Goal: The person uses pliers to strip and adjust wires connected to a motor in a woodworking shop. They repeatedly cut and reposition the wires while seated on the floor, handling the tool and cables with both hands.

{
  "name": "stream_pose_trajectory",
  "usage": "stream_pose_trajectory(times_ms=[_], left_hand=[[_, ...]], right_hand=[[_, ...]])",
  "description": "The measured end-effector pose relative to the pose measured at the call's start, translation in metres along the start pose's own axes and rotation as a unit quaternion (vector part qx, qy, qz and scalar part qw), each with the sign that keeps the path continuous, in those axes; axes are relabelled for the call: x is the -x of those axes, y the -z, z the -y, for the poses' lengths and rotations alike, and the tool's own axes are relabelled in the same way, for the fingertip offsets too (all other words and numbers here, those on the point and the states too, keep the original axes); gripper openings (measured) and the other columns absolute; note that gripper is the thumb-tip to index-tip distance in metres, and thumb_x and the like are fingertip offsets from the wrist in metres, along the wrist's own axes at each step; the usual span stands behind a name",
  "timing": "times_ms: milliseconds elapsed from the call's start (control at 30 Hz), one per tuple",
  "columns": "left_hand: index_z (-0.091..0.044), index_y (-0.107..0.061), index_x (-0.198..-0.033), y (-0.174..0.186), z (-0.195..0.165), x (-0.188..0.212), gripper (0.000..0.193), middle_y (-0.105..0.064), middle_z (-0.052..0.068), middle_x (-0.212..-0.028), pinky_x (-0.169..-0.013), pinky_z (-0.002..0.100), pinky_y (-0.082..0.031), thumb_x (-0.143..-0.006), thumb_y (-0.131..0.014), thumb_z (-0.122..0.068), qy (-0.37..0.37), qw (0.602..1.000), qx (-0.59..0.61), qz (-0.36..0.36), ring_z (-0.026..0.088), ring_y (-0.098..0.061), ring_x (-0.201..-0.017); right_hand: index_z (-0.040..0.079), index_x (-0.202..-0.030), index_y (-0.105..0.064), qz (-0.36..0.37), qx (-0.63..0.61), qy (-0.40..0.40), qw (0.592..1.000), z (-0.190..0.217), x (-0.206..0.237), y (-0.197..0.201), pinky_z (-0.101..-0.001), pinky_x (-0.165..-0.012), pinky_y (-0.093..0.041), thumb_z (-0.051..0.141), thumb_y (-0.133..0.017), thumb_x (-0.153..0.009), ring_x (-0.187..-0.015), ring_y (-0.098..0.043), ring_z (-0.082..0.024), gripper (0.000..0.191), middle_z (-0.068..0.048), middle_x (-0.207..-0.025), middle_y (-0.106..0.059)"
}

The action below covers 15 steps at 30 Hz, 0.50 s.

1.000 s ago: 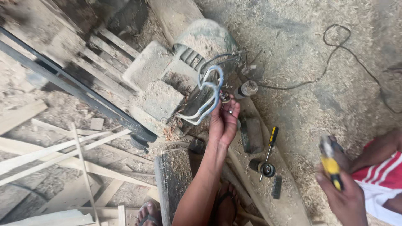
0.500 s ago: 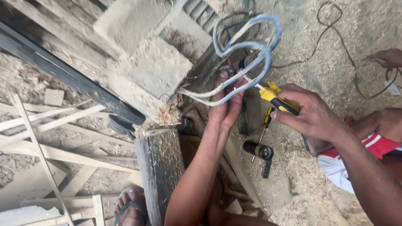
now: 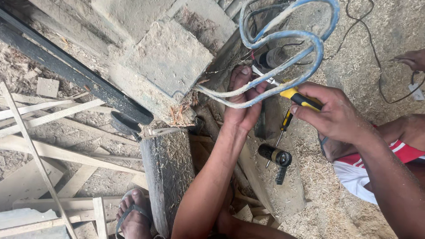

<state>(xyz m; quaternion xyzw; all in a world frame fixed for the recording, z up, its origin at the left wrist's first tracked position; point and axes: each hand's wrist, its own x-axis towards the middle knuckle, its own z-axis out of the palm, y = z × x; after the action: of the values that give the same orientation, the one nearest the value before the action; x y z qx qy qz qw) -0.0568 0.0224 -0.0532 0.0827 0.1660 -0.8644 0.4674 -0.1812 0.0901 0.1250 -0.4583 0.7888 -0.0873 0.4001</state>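
My left hand (image 3: 242, 102) reaches up and grips the looped blue and white cables (image 3: 283, 37) where they meet thin wire ends by a dusty machine. My right hand (image 3: 334, 116) holds pliers with yellow and black handles (image 3: 297, 98), their metal jaws touching the wire ends beside my left fingers. A small grey cylindrical part (image 3: 275, 57) sits just above the jaws.
A screwdriver with a yellow and black handle (image 3: 283, 128) and a black cylindrical tool (image 3: 275, 156) lie on a plank below my hands. A sawdust-covered machine block (image 3: 170, 57), a wooden post (image 3: 167, 172) and scrap wood strips (image 3: 48, 150) fill the left. My sandalled foot (image 3: 133, 217) is below.
My right hand came in from the lower right with the pliers and set their jaws at the wires. The view has closed in on the cables; my left hand kept its grip.
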Motion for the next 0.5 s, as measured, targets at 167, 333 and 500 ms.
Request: stream_pose_trajectory(times_ms=[167,333,500], left_hand=[[-0.007,-0.059,-0.114,-0.001,0.001,0.001,0.021,-0.067,0.008,-0.104,-0.099,0.042,-0.056,-0.099,-0.073,-0.013,-0.003,1.000,0.021,-0.001,0.021,-0.068,-0.098],[-0.008,-0.059,-0.117,0.001,0.000,0.003,0.023,-0.067,0.006,-0.103,-0.098,0.040,-0.056,-0.098,-0.073,-0.009,0.001,1.000,0.025,-0.015,0.022,-0.069,-0.098],[-0.010,-0.058,-0.120,0.001,0.003,0.001,0.026,-0.067,0.005,-0.104,-0.096,0.038,-0.055,-0.098,-0.073,-0.008,-0.011,1.000,0.022,-0.013,0.019,-0.068,-0.098]], right_hand=[[0.000,-0.102,-0.067,-0.052,0.104,0.179,0.977,0.007,0.008,0.000,-0.0337,-0.077,-0.049,0.017,-0.074,-0.085,-0.089,-0.063,-0.018,0.025,-0.010,-0.099,-0.064],[0.001,-0.108,-0.068,-0.085,0.144,0.215,0.962,0.013,0.013,-0.002,-0.0369,-0.087,-0.053,0.019,-0.076,-0.082,-0.105,-0.068,-0.024,0.033,-0.013,-0.119,-0.065],[0.002,-0.109,-0.071,-0.138,0.266,0.203,0.932,0.021,0.014,-0.009,-0.0430,-0.087,-0.056,0.022,-0.081,-0.078,-0.110,-0.066,-0.028,0.038,-0.014,-0.123,-0.064]])
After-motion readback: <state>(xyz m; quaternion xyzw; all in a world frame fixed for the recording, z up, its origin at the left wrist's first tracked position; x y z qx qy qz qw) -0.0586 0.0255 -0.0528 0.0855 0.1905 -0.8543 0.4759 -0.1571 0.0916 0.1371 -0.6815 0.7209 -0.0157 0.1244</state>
